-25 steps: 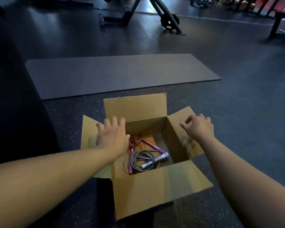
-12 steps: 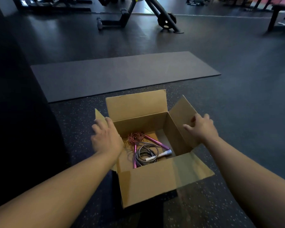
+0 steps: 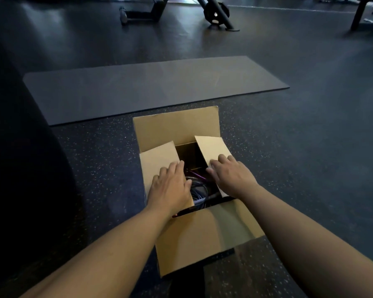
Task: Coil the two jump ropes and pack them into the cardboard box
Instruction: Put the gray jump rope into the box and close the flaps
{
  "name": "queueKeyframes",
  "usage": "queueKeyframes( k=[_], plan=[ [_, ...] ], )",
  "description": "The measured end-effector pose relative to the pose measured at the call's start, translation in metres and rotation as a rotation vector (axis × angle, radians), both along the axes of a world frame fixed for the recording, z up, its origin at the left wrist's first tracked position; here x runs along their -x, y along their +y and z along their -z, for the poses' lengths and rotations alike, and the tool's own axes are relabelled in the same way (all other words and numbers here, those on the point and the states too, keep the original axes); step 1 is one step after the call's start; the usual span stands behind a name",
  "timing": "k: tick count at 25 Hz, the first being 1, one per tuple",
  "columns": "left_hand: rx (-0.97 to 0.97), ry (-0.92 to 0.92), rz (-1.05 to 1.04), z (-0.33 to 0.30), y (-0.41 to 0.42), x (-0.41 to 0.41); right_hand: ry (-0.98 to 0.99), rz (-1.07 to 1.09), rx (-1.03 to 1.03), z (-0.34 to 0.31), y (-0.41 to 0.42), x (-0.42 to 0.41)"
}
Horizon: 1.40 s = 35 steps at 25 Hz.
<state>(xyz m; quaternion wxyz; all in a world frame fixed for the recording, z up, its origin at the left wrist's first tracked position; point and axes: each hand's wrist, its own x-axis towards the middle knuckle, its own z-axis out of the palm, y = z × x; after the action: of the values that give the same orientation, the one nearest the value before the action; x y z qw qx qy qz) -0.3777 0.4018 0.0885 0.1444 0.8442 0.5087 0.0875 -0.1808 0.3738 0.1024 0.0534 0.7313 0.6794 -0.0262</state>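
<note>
Reaching in from the near edge of the head view, two bare forearms stretch over a cardboard box that stands on the dark speckled floor. Its near flap hangs outward and down over the near wall, toward the person. The left hand lies palm down on the left side flap, fingers straight and lightly spread, pressing flat on the cardboard without curling round it. The right hand lies the same way on the right side flap, fingers stretched flat and close together, the fingertips at the flap's inner edge. Both side flaps are folded inward over the opening, tilted rather than level, with a gap between them. Through that gap the two jump ropes show inside the box: a grey coiled rope low in the near part of the opening, between the two hands, and a pink handle of the other rope just beyond it, lying at a slant. Most of both ropes is hidden under the flaps and hands, so how neatly they lie cannot be told. The far flap stands upright behind the opening. Past the box, a long dark exercise mat lies flat across the floor, its near long edge close to the box's far side. Farther off, by the far edge of the view, stands the black frame of some gym equipment, with a round weight plate at its foot.
</note>
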Motion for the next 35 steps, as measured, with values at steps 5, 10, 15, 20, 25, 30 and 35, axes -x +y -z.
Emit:
queueKeyframes(
  k=[5, 10, 15, 20, 25, 30, 35],
  plan=[
    [0.104, 0.206, -0.093, 0.047, 0.008, 0.006, -0.12, -0.028, 0.124, 0.037, 0.004, -0.014],
    [-0.046, 0.345, -0.118, 0.072, 0.012, 0.005, -0.096, -0.068, 0.168, 0.061, 0.004, -0.026],
    [-0.083, 0.419, -0.101, 0.082, 0.02, 0.004, -0.1, -0.075, 0.228, 0.068, 0.007, -0.032],
    [-0.073, 0.266, -0.124, 0.07, 0.023, 0.008, -0.046, -0.084, 0.202, 0.058, 0.003, -0.025],
    [-0.034, 0.187, -0.139, 0.056, 0.022, 0.009, -0.027, -0.079, 0.199, 0.041, 0.002, -0.017],
    [-0.104, 0.18, -0.17, 0.027, 0.055, 0.009, -0.02, -0.204, 0.191, 0.006, -0.016, -0.018],
    [-0.223, 0.174, -0.182, -0.025, 0.126, -0.001, 0.015, -0.352, 0.267, -0.032, -0.057, -0.023]
  ],
)
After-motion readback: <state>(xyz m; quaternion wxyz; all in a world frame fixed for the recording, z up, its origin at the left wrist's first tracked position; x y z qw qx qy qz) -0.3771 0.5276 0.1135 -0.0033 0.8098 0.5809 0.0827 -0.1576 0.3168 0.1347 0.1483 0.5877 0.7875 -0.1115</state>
